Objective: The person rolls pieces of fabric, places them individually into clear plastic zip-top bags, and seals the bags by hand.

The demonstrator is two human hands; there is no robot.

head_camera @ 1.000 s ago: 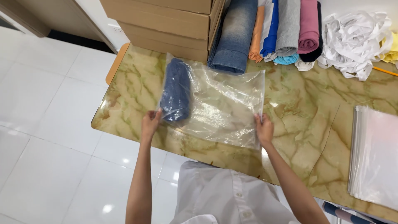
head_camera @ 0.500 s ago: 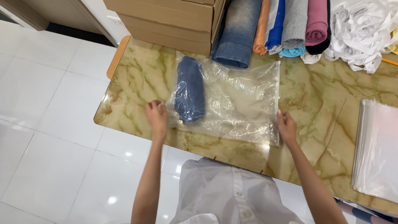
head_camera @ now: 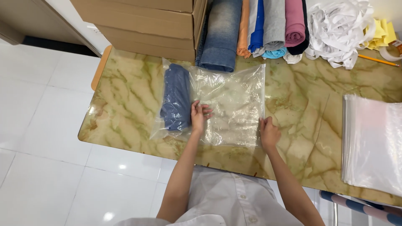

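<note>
A clear plastic zip bag (head_camera: 228,104) lies flat on the marble-patterned table (head_camera: 301,113). Inside its left end sits a rolled dark blue garment (head_camera: 176,97). My left hand (head_camera: 199,116) presses flat on the bag just right of the roll, fingers spread. At the bag's right edge, by the zip strip's near corner, my right hand (head_camera: 269,132) pinches the plastic.
Cardboard boxes (head_camera: 146,23) stand at the back left. Folded jeans (head_camera: 220,33) and several rolled coloured garments (head_camera: 272,27) line the back edge, beside a heap of white strips (head_camera: 339,29). A stack of clear bags (head_camera: 372,142) lies at right. White floor tiles lie to the left.
My left hand has moved from the bag's left near corner onto the bag beside the roll. My right hand stays at the right edge. The view has shifted slightly.
</note>
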